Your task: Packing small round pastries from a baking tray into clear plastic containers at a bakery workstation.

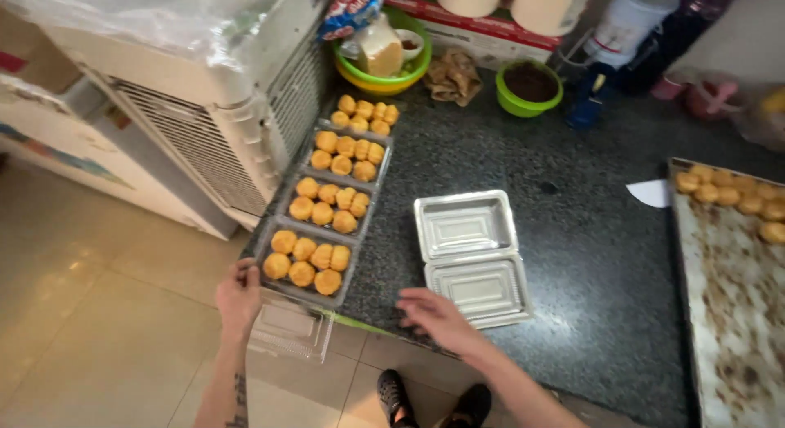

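My left hand (239, 295) rests at the near left corner of a clear plastic box (307, 268) filled with several golden round pastries; its open lid (290, 330) hangs over the counter edge. My right hand (433, 312) lies flat on the dark speckled counter (572, 248), fingers apart, touching the near edge of an empty open clamshell box (473, 258). Three more lots of the same pastries (343, 158) form a row behind the first box, toward the back.
A worn metal baking tray (732, 305) with several pastries at its far end lies at the right. Two green bowls (529, 89), buckets and a cloth stand at the back. A white appliance (204, 93) stands left. My shoes (433, 403) show on the tiled floor.
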